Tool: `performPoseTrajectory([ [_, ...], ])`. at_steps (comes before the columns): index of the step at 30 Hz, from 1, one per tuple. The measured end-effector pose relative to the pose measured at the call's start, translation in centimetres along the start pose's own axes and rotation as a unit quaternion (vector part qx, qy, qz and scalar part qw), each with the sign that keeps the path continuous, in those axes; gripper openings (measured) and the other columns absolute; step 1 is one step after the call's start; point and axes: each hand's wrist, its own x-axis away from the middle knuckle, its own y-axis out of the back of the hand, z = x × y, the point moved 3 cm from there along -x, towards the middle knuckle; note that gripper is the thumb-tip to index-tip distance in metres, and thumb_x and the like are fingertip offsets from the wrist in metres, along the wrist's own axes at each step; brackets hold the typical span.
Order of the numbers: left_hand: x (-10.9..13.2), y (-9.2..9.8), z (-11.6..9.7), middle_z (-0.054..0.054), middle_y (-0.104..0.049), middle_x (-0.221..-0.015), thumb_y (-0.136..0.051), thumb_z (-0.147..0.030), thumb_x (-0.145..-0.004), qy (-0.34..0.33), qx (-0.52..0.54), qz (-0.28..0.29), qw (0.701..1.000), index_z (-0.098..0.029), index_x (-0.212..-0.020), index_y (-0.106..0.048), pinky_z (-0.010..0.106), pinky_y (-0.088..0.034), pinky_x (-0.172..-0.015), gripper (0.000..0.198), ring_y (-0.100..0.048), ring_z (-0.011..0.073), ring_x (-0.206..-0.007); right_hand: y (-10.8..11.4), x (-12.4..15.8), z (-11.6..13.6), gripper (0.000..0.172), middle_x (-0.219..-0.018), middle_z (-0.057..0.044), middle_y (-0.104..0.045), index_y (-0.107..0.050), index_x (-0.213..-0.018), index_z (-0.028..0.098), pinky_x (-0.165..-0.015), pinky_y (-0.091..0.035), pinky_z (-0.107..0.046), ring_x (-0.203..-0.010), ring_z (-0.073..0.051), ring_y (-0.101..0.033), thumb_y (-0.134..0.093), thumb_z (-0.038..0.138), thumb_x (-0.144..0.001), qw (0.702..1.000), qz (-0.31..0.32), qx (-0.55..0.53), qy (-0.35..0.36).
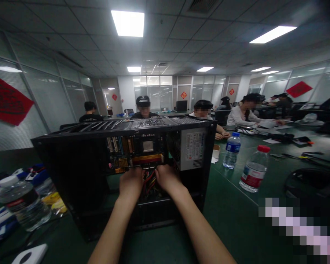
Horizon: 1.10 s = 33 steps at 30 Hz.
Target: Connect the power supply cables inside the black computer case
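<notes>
A black computer case (55, 172) stands before me on the green table, its side facing me uncovered. Both hands reach into it, below the motherboard (139, 145) and its orange and yellow memory slots (148, 158). My left hand (132, 180) is closed with fingers curled, left of a bundle of coloured cables (149, 181). On the other side of that bundle, my right hand (167, 178) is closed too. Fingertips are mostly hidden, so what they grip cannot be made out. A silver power supply (193, 149) sits at the upper right inside the case.
Bottles with a blue cap (231, 151) and a red cap (254, 169) stand to the right of the case; another bottle (24, 203) is at left among bags. Cables (310, 156) lie farther right. Several people sit around the tables beyond.
</notes>
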Motion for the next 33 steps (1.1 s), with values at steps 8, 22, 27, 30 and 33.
performPoseTrajectory([
  [8,0.2,-0.1,-0.1,0.014,-0.073,-0.099,-0.036,-0.045,-0.098,0.009,0.047,0.051,0.998,-0.017,-0.101,-0.07,0.032,-0.049,-0.075,0.045,-0.07,0.0263,-0.093,0.5,-0.1,-0.4,0.028,-0.091,-0.014,-0.074,-0.075,-0.092,0.016,-0.069,-0.046,-0.027,-0.088,-0.024,-0.071,-0.051,0.031,-0.093,0.999,-0.01,-0.018,-0.024],
  [22,0.7,0.0,-0.8,0.016,-0.072,-0.088,-0.045,-0.048,-0.092,-0.075,-0.007,0.024,0.997,-0.014,-0.094,-0.071,0.035,-0.05,-0.07,0.042,-0.07,0.0307,-0.083,0.7,-0.4,0.0,0.023,-0.091,-0.01,-0.075,-0.072,-0.094,0.017,-0.064,-0.041,-0.024,-0.085,-0.019,-0.07,-0.05,0.026,-0.093,0.995,-0.036,-0.09,0.003],
  [27,1.1,0.8,-1.1,0.018,-0.072,-0.09,-0.049,-0.043,-0.091,-0.079,-0.022,0.046,0.996,-0.011,-0.094,-0.071,0.037,-0.051,-0.07,0.039,-0.071,0.0326,-0.085,0.2,-0.7,-0.2,0.024,-0.091,-0.01,-0.075,-0.072,-0.091,0.016,-0.065,-0.04,-0.024,-0.086,-0.019,-0.07,-0.051,0.027,-0.094,0.993,-0.037,-0.106,0.02],
  [30,1.2,1.2,-1.1,0.019,-0.072,-0.093,-0.05,-0.038,-0.091,-0.071,-0.018,0.062,0.995,-0.01,-0.096,-0.071,0.037,-0.051,-0.071,0.035,-0.07,0.0329,-0.087,-0.2,-0.9,-0.4,0.025,-0.09,-0.011,-0.075,-0.072,-0.091,0.016,-0.066,-0.04,-0.024,-0.086,-0.02,-0.07,-0.051,0.028,-0.094,0.992,-0.043,-0.117,0.025],
  [33,1.2,1.4,-1.2,0.019,-0.072,-0.093,-0.051,-0.038,-0.09,-0.068,0.006,0.08,0.994,-0.011,-0.095,-0.071,0.036,-0.051,-0.072,0.034,-0.07,0.0317,-0.088,-0.2,-0.9,-0.5,0.025,-0.089,-0.011,-0.076,-0.073,-0.09,0.017,-0.065,-0.04,-0.025,-0.086,-0.021,-0.071,-0.051,0.029,-0.094,0.992,-0.055,-0.114,0.027],
])
